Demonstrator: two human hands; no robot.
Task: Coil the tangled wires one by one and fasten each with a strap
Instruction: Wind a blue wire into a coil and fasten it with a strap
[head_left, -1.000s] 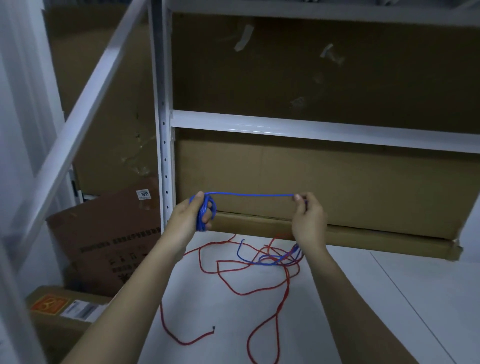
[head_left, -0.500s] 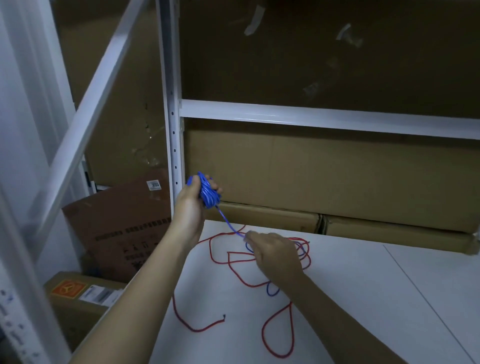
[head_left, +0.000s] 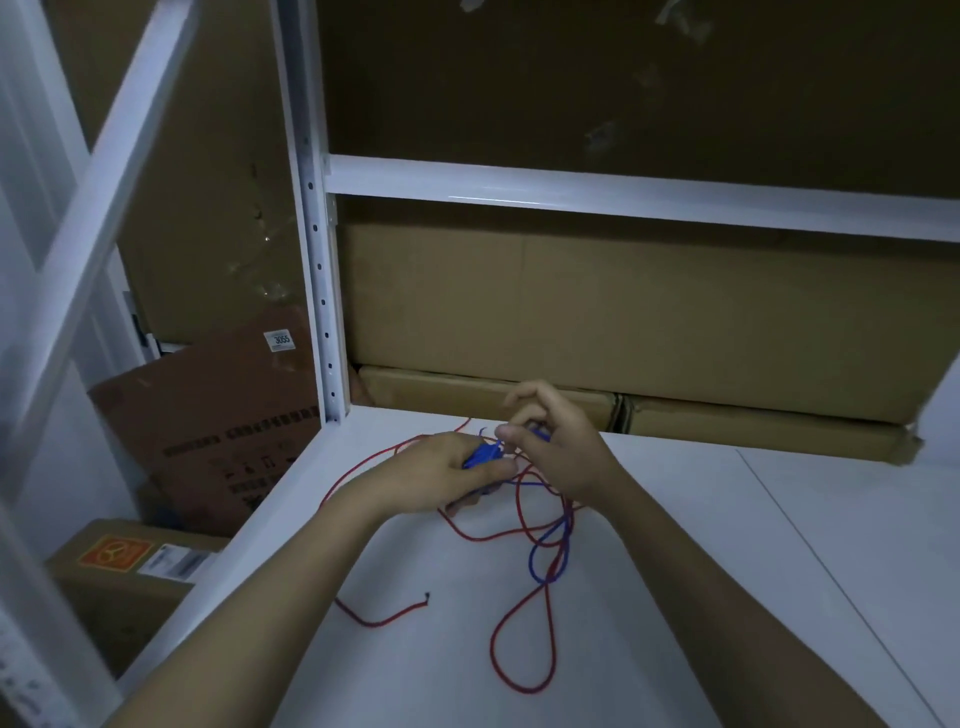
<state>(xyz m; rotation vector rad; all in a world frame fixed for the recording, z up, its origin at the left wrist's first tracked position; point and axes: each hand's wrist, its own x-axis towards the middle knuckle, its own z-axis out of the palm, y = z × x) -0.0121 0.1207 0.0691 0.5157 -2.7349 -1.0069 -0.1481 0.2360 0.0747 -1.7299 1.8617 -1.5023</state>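
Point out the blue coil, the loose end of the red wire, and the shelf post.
blue coil (head_left: 480, 455), head view, on the bundle the left hand grips.
red wire (head_left: 418, 604), head view, near its dark-tipped loose end.
shelf post (head_left: 317, 270), head view, on its perforated face.

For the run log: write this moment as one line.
left hand: holds thin blue wire coil | right hand: pinches blue wire by coil | thin red wire: loose on white table | strap: unseen

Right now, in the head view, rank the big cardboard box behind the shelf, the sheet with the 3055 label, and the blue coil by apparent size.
1. Big cardboard box, by far the largest.
2. Sheet with the 3055 label.
3. Blue coil, the smallest, partly hidden in the left hand.
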